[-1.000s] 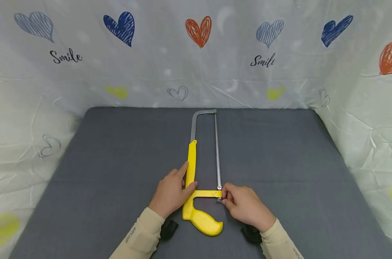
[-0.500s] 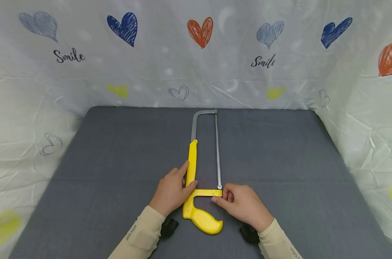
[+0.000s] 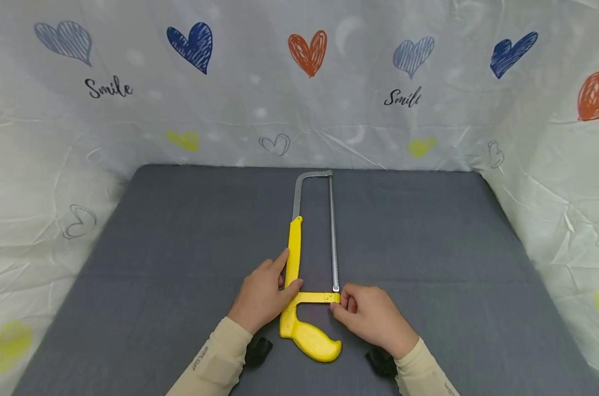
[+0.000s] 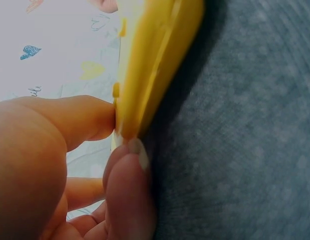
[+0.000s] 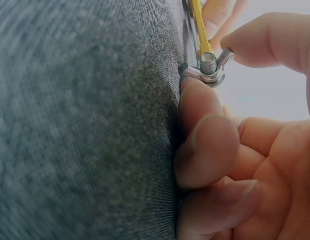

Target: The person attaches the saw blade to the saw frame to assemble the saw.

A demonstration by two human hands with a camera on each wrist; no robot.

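A hacksaw with a yellow frame [image 3: 293, 258] lies flat on the grey cloth, its curved handle [image 3: 314, 341] toward me and its thin metal blade [image 3: 333, 236] along the right side. My left hand [image 3: 263, 291] holds the yellow frame above the handle, thumb on top and fingers along the left edge. At the near end of the blade my right hand [image 3: 373, 313] pinches a metal wing nut [image 5: 210, 75], seen end-on in the right wrist view. Thumb and index finger are at its two wings, and a threaded bolt end [image 5: 208, 61] pokes out of it. From the head, the thumb hides the wing nut.
Grey cloth [image 3: 428, 236] covers the table. White sheeting [image 3: 230, 110] printed with hearts hangs behind it and on both sides. Black wrist cameras sit under both forearms, the left camera [image 3: 258, 352] close to the saw handle.
My right thumb has swept left across the wing nut, then come slightly back to the right. The left hand and the hacksaw stay in place.
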